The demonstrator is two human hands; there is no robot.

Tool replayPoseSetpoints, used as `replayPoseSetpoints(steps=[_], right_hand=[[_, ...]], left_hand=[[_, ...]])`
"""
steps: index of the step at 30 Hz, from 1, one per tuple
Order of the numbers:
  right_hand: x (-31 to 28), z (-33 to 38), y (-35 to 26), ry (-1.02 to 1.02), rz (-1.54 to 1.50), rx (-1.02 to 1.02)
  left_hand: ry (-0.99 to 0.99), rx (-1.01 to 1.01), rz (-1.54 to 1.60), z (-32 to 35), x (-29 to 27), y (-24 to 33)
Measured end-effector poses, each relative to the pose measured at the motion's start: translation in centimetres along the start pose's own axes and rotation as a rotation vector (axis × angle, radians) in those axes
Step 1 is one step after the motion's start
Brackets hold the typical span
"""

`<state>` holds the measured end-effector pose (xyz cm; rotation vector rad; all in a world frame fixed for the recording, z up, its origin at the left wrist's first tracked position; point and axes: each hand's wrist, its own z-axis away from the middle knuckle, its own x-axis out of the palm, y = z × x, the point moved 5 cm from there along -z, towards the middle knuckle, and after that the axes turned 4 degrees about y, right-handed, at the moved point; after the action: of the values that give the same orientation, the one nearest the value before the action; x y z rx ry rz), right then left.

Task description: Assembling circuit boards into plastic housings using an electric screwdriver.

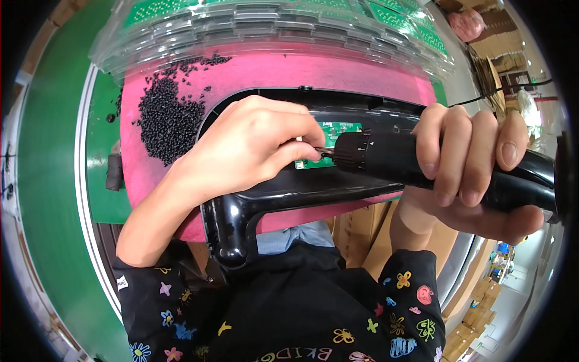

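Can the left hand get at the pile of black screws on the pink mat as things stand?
Probably yes. The left hand rests on the black housing, fingertips at the driver tip, and carries nothing bulky. The screw pile lies just to its left on the pink mat, with nothing between them.

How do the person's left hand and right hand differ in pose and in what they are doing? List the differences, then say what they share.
1. The left hand pinches with its fingertips at the driver's tip; the right hand wraps its whole fist around the black electric screwdriver.
2. The left hand lies over the black plastic housing; the right hand is off its edge.
Shared: both meet at the small green circuit board.
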<state>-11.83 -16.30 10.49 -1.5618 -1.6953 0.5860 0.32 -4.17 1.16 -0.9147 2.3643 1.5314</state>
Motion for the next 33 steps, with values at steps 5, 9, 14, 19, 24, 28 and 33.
replayPoseSetpoints(steps=[5,9,14,19,24,28,33], right_hand=[[-0.2,0.7,-0.7,0.048,-0.014,-0.034],[-1.8,1.0,-1.3,-0.01,0.124,0.018],[-4.2,3.0,-1.0,0.086,0.265,0.088],[-4.9,3.7,0.0,0.254,0.25,0.136],[-5.7,3.4,0.5,0.13,0.164,0.134],[-5.7,3.3,1.2,0.077,0.137,0.145],[-5.8,3.1,1.6,-0.019,0.1,0.16]], left_hand=[[-0.003,-0.015,0.079,-0.2,0.4,0.0],[-0.142,-0.179,0.072,-0.1,1.0,-0.2],[-0.174,-0.198,-0.161,0.2,1.1,-0.3],[-0.196,-0.241,-0.23,0.6,1.0,-0.6],[-0.191,-0.242,-0.237,0.4,1.1,-0.5],[-0.197,-0.25,-0.265,0.4,1.2,-0.5],[-0.216,-0.272,-0.256,0.2,1.3,-0.7]])
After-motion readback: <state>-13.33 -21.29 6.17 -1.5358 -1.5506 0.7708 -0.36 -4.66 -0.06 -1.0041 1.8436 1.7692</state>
